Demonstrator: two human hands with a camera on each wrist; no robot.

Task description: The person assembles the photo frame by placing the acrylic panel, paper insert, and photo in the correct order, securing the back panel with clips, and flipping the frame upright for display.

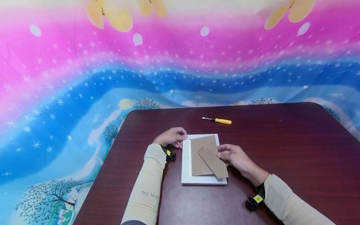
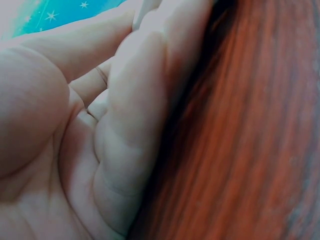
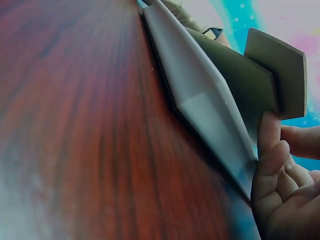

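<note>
The tabletop's (image 1: 281, 140) near edge is cut off. Mid-tabletop lies a white photo frame (image 1: 185, 162); a brown backing board (image 1: 199, 165) sits askew over its opening, hiding most of the inside. An easel leg (image 1: 213, 162) slants across the board, jutting past the frame's right edge. The right hand (image 1: 234, 156) pinches the board's right edge; the left hand (image 1: 172, 137) pinches the frame's far left corner. A yellow-handled screwdriver (image 1: 220, 120) lies near the tabletop's far edge, before a snowflake-printed backdrop (image 1: 180, 47).

This looks like a makeshift recording studio: a brightly printed cloth (image 1: 197, 56), pink and blue with a winter scene, hangs in ripples behind a dark wood-grain bench (image 1: 281, 134), where black wrist cameras (image 1: 252, 203) are worn.
</note>
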